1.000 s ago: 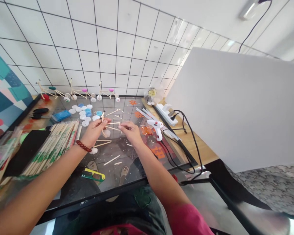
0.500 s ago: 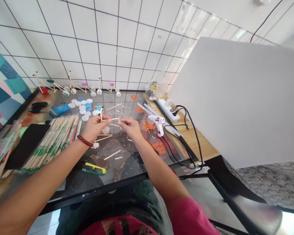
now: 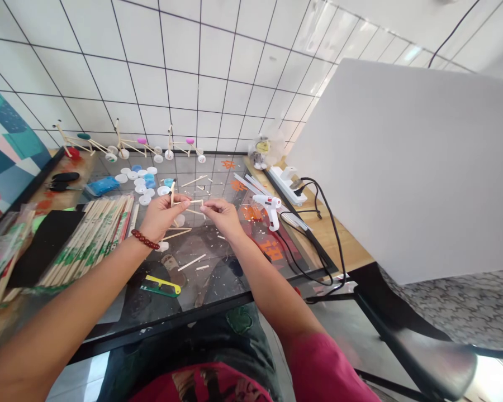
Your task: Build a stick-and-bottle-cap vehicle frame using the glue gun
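My left hand (image 3: 164,213) is closed around a small frame of wooden sticks (image 3: 196,202), above the glass tabletop. One dark-tipped stick of it rises beside my left index finger. With thumb and fingers pinched, my right hand (image 3: 221,216) grips a short piece at the frame's right end. Below the hands, loose sticks (image 3: 178,234) lie on the glass. Just beyond the left hand are white and blue bottle caps (image 3: 140,182). My fingers hide part of the frame's joints.
A white glue gun (image 3: 269,209) rests at the right, near a power strip (image 3: 287,184) and black cables. Packs of wooden sticks (image 3: 92,240) lie left. A yellow-green folding knife (image 3: 162,286) is near the front edge. Stick tricycle models (image 3: 179,146) line the wall.
Both hands keep their hold on the stick frame and have hardly moved. The whole view has shifted slightly.
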Demonstrator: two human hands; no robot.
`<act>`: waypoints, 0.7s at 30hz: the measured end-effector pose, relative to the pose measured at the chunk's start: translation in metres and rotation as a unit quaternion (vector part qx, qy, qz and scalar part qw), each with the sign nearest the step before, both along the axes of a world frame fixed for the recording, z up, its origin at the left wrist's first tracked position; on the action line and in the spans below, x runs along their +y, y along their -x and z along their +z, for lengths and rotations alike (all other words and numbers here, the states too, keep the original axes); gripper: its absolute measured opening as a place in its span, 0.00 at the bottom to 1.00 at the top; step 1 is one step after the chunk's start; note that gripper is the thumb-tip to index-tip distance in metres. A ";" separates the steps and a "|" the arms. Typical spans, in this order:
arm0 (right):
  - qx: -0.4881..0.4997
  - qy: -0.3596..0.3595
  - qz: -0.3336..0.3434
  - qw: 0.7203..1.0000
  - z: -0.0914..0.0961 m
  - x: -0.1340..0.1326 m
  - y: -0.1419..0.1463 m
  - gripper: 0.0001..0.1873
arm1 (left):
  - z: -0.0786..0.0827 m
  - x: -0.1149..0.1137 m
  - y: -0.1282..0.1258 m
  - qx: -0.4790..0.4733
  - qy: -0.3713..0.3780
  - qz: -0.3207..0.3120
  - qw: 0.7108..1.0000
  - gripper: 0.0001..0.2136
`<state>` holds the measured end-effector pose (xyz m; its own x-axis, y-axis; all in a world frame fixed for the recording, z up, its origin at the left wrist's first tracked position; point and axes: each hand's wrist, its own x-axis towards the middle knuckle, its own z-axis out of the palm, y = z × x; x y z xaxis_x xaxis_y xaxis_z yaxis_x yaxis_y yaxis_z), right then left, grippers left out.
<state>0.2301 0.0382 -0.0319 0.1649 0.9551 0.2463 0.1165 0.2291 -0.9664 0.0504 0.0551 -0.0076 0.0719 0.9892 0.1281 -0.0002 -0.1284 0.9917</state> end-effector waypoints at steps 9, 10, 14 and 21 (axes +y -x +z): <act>-0.022 -0.008 0.011 1.000 0.003 -0.001 0.001 0.11 | 0.001 -0.001 -0.001 -0.005 -0.010 0.010 1.000 0.11; -0.023 -0.004 0.009 1.000 0.003 -0.001 0.001 0.12 | 0.001 -0.001 -0.001 -0.005 -0.010 0.011 1.000 0.11; -0.025 0.002 0.010 1.000 0.003 -0.001 0.001 0.14 | 0.003 -0.002 -0.001 -0.006 -0.004 0.002 1.000 0.13; -0.019 0.001 0.009 1.000 0.001 0.000 0.001 0.10 | 0.004 -0.003 0.000 0.007 -0.005 -0.006 1.000 0.13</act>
<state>0.2288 0.0380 -0.0306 0.1377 0.9581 0.2511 0.1486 0.2306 -0.9616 0.0507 0.0526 -0.0034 0.0859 0.9867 0.1378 0.0128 -0.1394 0.9902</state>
